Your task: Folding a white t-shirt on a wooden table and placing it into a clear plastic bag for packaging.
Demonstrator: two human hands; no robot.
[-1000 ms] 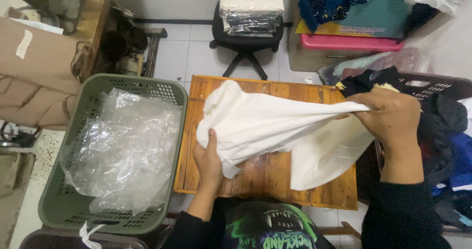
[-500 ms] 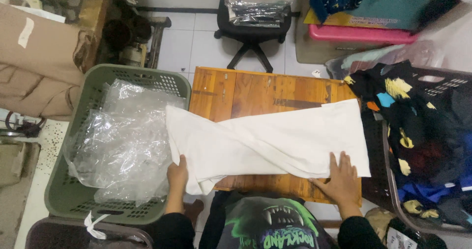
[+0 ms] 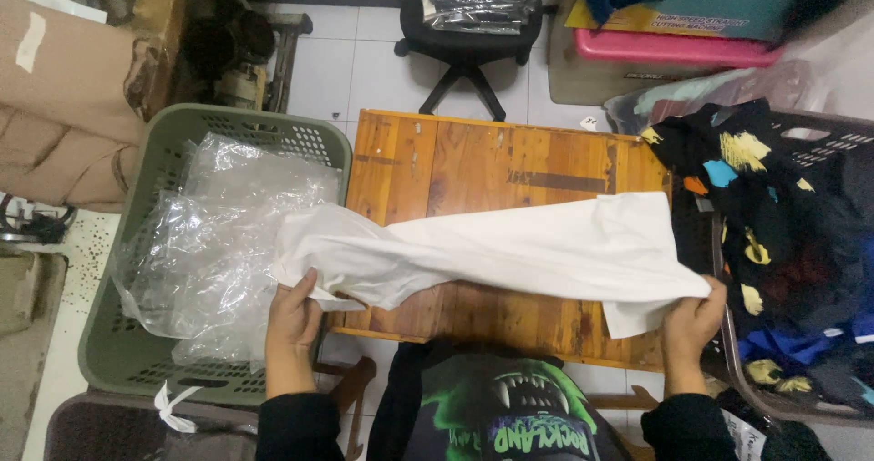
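A white garment [image 3: 510,252] is stretched sideways above a small wooden table [image 3: 492,165]. My left hand [image 3: 293,314] grips its left end just past the table's left edge, next to the green basket [image 3: 127,370]. Its right end is pinched by my right hand [image 3: 692,320] near the table's front right corner. The cloth hangs slightly twisted in the middle and hides the table's front half.
The green basket on the left holds clear plastic bags [image 3: 214,233]. A dark basket [image 3: 819,151] of black and coloured clothes stands on the right. A black office chair [image 3: 469,33] with wrapped packs is behind the table. A pink bin [image 3: 674,47] sits at back right.
The garment went from held up and bunched to spread along the table. My hands have moved further apart, the left one out past the table's left edge, pulling the cloth long and narrow.
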